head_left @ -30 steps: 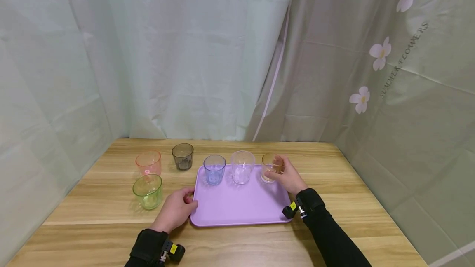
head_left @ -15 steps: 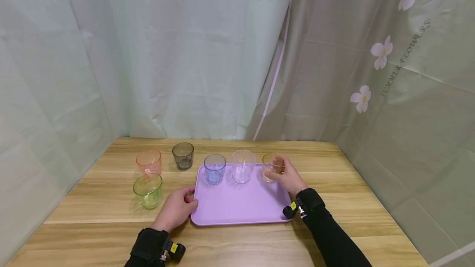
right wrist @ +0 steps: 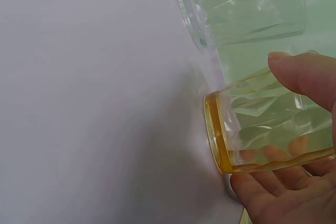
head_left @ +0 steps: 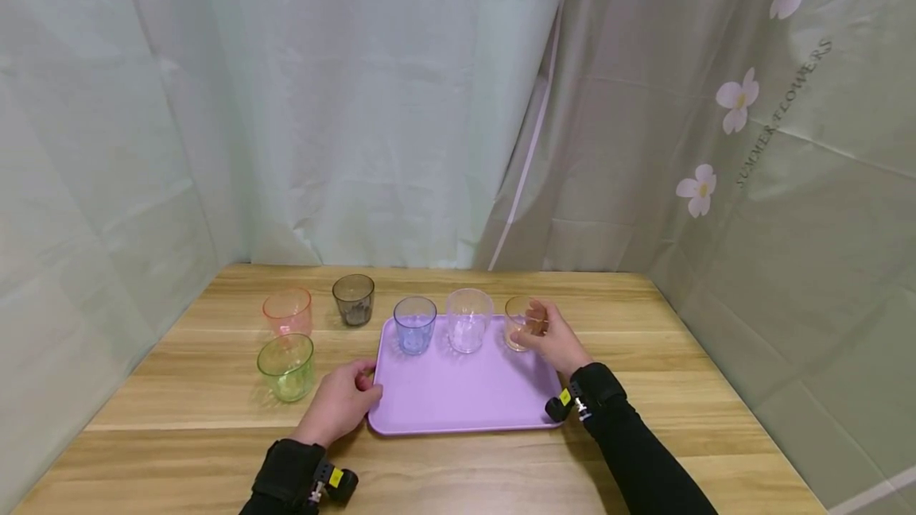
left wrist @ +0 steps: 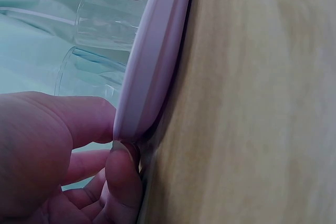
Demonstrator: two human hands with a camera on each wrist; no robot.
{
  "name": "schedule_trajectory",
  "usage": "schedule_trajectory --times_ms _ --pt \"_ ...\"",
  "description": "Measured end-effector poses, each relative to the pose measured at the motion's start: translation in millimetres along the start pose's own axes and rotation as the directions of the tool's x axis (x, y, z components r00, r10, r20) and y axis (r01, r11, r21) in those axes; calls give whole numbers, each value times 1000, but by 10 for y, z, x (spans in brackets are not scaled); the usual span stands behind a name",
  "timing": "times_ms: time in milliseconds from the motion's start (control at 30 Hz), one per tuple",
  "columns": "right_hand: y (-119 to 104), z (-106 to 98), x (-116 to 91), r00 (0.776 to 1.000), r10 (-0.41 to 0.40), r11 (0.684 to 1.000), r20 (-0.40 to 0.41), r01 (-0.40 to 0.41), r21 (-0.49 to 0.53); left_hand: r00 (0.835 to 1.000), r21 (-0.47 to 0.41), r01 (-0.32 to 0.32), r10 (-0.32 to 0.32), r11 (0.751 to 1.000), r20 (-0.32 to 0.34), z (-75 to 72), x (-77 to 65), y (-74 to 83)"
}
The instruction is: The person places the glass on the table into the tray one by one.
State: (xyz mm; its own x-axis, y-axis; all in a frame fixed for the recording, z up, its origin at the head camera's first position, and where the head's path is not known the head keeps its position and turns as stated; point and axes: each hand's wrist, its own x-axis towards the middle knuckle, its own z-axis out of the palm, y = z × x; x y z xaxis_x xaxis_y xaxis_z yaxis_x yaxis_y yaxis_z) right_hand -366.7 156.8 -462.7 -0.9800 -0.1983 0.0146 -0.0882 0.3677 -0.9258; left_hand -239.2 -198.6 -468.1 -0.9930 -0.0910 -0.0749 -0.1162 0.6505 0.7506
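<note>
My right hand (head_left: 560, 342) grips a clear amber tumbler (head_left: 514, 323) from its right side, at the back right of a purple tray (head_left: 458, 396). In the right wrist view the thumb and fingers wrap the amber tumbler's sides, its thick base right at the tray surface. A clear tumbler (head_left: 468, 328) and a blue-tinted tumbler (head_left: 413, 332) stand upright along the tray's back edge, left of the amber one. My left hand (head_left: 339, 401) pinches the tray's left edge; in the left wrist view, thumb and forefinger (left wrist: 123, 174) meet at the rim.
Left of the tray, on the wooden table (head_left: 215, 420), stand a green tumbler (head_left: 288, 376), a pink tumbler (head_left: 289, 316) behind it and a smoky grey tumbler (head_left: 354, 304). Pale curtains (head_left: 393, 102) hang around the table's back and sides.
</note>
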Motion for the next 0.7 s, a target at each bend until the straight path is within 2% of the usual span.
schedule_trajectory --times_ms 700 --pt "-41 -78 -58 1000 -8 999 -17 7 -38 1000 1 -24 24 1000 -6 2 7 -12"
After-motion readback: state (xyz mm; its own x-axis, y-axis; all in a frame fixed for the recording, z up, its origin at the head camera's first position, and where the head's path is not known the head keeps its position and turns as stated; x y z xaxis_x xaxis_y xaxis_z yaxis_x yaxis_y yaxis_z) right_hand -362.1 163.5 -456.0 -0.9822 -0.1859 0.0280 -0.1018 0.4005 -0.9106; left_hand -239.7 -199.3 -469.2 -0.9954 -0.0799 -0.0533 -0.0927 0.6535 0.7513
